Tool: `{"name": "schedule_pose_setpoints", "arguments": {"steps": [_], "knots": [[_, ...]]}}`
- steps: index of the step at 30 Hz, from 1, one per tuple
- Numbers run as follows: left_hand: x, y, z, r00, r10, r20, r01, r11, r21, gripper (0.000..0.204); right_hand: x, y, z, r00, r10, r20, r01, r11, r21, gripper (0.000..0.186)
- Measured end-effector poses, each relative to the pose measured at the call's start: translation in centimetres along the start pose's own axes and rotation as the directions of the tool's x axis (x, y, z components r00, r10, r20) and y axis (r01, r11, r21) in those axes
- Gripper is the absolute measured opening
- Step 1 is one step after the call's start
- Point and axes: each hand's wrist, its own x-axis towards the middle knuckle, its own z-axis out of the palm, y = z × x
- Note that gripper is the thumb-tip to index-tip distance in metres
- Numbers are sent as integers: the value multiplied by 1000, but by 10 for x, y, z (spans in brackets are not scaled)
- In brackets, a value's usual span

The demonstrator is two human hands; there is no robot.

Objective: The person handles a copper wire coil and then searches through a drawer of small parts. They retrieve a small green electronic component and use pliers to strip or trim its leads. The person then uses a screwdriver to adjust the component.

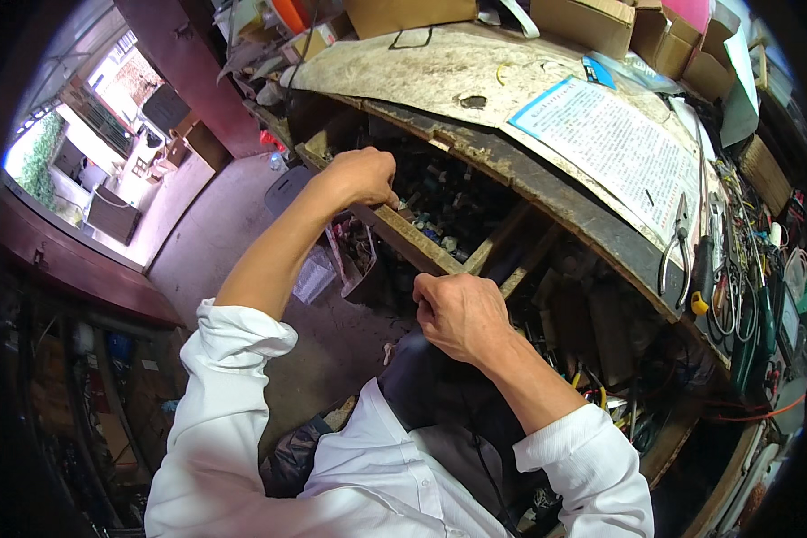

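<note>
A wooden drawer (417, 240) juts out beneath the worktop, holding many small dark and pale parts (439, 197). My left hand (357, 177) is at the drawer's far-left end, over its front board, fingers curled down at the inner side; what they hold, if anything, is hidden. My right hand (459, 314) is closed just in front of the drawer's right corner, knuckles up; its fingertips and anything in them cannot be made out. Below the front board, between my two hands, hangs a cluttered bin (357, 269).
The worn worktop (394, 67) bears cardboard boxes (583, 22), a printed sheet (592, 157), pliers (674, 255) and many hanging tools (749, 287). A maroon door (202, 81) and open doorway are at upper left. Dark shelving (117, 403) stands at lower left.
</note>
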Motion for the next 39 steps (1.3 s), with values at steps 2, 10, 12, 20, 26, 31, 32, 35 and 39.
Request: {"name": "schedule_pose_setpoints", "arguments": {"steps": [2, 10, 12, 20, 26, 31, 32, 35, 39], "knots": [[6, 9, 0, 998, -20, 60, 17, 999, 42, 38, 0, 1, 1, 1000, -2, -7, 2, 1000, -3, 14], [21, -7, 4, 986, 149, -78, -158, 670, -726, 22, 0, 0, 0, 1000, -7, 7, 7, 1000, -10, 15], [12, -6, 0, 981, 86, -174, -192, 567, -801, 18, -1, 0, -1, 1000, 3, 4, -3, 1000, -11, 15], [12, -71, 15, 926, -145, -349, 122, 989, -87, 33, -1, 0, 0, 1000, -1, -15, 1, 1000, -3, 14], [16, -69, 4, 983, -97, -155, 98, 995, 1, 41, 0, 0, 3, 999, -21, -25, 21, 1000, 11, 13], [19, -63, 12, 985, -83, -152, 76, 996, -51, 44, 0, 0, 2, 1000, -14, -28, 14, 1000, 7, 14], [19, -64, 18, 981, -45, -188, 45, 999, 0, 44, 0, 0, 2, 999, -19, -32, 19, 1000, 9, 14], [14, -51, 16, 961, -77, -265, 77, 997, -10, 43, -1, 2, 3, 998, -24, -50, 24, 1000, 8, 13], [20, -51, 7, 983, -145, -115, 136, 987, -83, 37, -1, 2, 4, 999, -25, -45, 25, 1000, 4, 13]]}}
